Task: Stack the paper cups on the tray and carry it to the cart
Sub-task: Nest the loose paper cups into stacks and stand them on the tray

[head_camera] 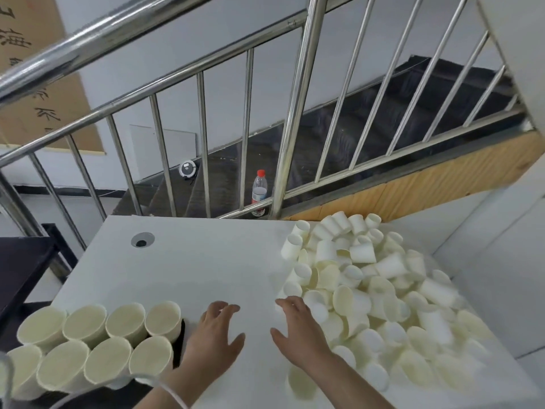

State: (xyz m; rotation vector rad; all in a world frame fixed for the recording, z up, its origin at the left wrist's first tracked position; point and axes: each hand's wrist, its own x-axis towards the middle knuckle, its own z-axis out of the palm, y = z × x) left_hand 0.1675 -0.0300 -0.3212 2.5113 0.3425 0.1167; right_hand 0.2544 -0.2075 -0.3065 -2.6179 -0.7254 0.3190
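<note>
Paper cups, loose: a big jumbled pile [365, 290] covers the right half of the white table [191, 261], most lying on their sides, some nested at odd angles
Paper cups, stacked: eight upright stacks [97, 346] stand in two rows at the near left, touching one another, mouths up
Tray: a dark edge [179, 343] shows just right of the stacks; it is probably the tray under them, though most of it is hidden
Left hand: left hand [213, 335] hovers over bare table just beside the stacks, fingers spread and relaxed, holding nothing
Right hand: right hand [295, 329] reaches toward the near edge of the pile, fingers apart and slightly bent, nothing gripped yet; fingertips look close to a cup, but contact cannot be told
Step in hand: likely picking the next loose cups for stacking
Cart: not clearly in view; a dark surface [20, 267] at far left may be part of it
Risk, pile: pulling from the pile's foot could send cups rolling off the table's near edge
Risk, stacks: a brush from the left wrist could topple the tight rows
Behind: steel railing [203, 143], water bottle [259, 193] on the stairs
</note>
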